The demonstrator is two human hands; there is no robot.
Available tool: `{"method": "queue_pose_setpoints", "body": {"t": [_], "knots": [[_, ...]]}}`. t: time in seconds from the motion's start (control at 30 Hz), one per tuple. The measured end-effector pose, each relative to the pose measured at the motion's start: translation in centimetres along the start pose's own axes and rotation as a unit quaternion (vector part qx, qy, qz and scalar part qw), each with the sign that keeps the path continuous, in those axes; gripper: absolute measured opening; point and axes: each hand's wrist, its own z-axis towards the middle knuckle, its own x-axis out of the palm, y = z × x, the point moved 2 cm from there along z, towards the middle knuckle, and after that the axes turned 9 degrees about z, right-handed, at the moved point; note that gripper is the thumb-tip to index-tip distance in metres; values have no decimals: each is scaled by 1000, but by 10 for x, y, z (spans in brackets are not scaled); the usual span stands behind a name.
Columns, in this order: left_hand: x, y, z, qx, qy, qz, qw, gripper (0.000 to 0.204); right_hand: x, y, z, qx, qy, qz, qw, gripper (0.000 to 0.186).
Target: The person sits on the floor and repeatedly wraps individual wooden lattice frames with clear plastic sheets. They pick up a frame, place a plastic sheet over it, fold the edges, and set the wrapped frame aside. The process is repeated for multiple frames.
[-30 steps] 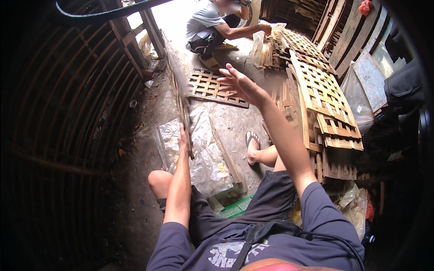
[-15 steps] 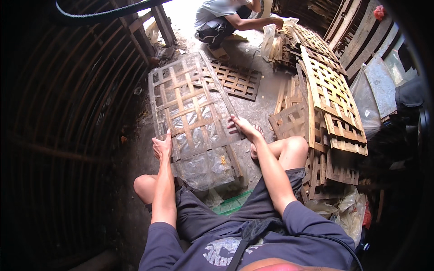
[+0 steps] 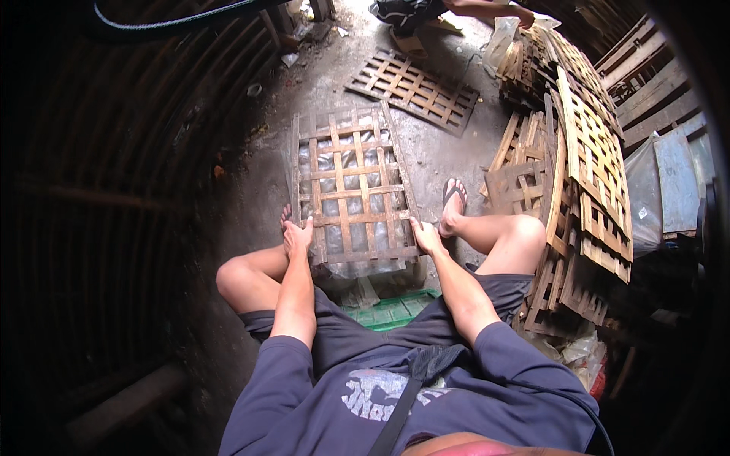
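Note:
A woven lattice panel of flat wooden slats (image 3: 357, 219) lies in front of me between my legs, its far end pointing away. My left hand (image 3: 299, 236) grips its near left edge, thumb on top. At the near right edge my right hand (image 3: 427, 237) holds the frame the same way. Clear crinkled plastic (image 3: 380, 268) shows through the gaps and sticks out under the near end. What bears the panel is mostly hidden. Below it, between my thighs, sits a green plastic crate (image 3: 399, 308).
Another lattice panel (image 3: 414, 87) lies on the floor beyond. To the right lean stacked lattice panels (image 3: 597, 163), with blue-grey boards (image 3: 677, 175) behind. At the far right a crouching person's hand (image 3: 525, 17) is near a plastic bag (image 3: 502, 42). A dark slatted wall (image 3: 114, 190) curves along the left.
The panel has come down from a raised, tilted position to lie straight over the plastic. Both hands moved with it, closer together. My view has shifted downward and left.

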Motion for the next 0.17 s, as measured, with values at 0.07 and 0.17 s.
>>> {"method": "queue_pose_setpoints", "body": {"t": [0.07, 0.17], "knots": [[5, 14, 9, 42, 57, 42, 997, 93, 3, 5, -11, 40, -4, -87, 995, 58], [20, 14, 17, 178, 90, 242, 950, 110, 10, 19, -16, 74, -29, -174, 982, 71]]}}
